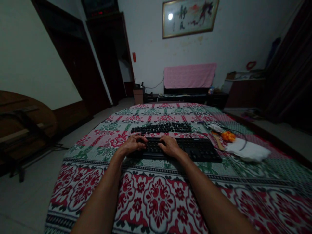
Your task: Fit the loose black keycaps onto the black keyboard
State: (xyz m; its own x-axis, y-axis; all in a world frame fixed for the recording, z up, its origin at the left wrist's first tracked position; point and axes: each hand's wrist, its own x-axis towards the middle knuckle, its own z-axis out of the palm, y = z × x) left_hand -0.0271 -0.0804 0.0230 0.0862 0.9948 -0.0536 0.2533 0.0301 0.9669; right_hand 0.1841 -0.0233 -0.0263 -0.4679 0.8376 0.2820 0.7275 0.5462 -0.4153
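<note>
A black computer keyboard (200,150) lies on the patterned cloth in front of me. Its surface looks dark, and single keys are hard to make out. Over its left end my left hand (134,145) is curled, fingers along the back edge and thumb bent inward, gripping that end. My right hand (170,146) rests on the middle of the keyboard with its fingers bent down and drawn together. Whatever is under those fingertips is hidden. Just behind the keyboard, loose black keycaps (161,127) are laid out in rows on the cloth.
To the right lie a white cloth-like bundle (247,150), an orange crumpled item (228,136) and a dark cable (220,148). The red, green and white cloth (158,201) covers the surface. A folded round table (26,107) leans at the left wall.
</note>
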